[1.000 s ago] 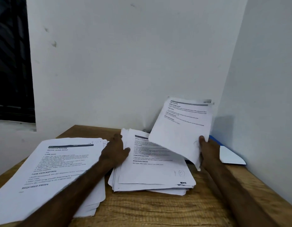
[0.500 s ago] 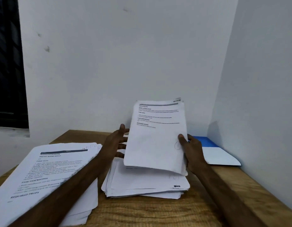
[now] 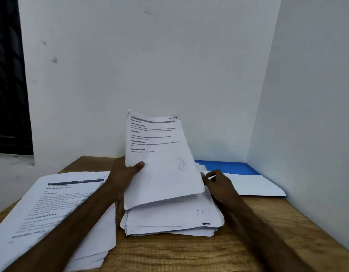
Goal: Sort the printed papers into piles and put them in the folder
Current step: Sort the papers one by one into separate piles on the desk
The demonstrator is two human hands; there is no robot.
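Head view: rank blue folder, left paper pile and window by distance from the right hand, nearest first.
1. Blue folder: just right of the right hand, in the wall corner.
2. Left paper pile: across the table, left side.
3. Window: far left, beyond the table.

Dim bluish indoor light, soft shadows beneath the papers (image 3: 169,217), blurry print, wide-angle bowing at edges.
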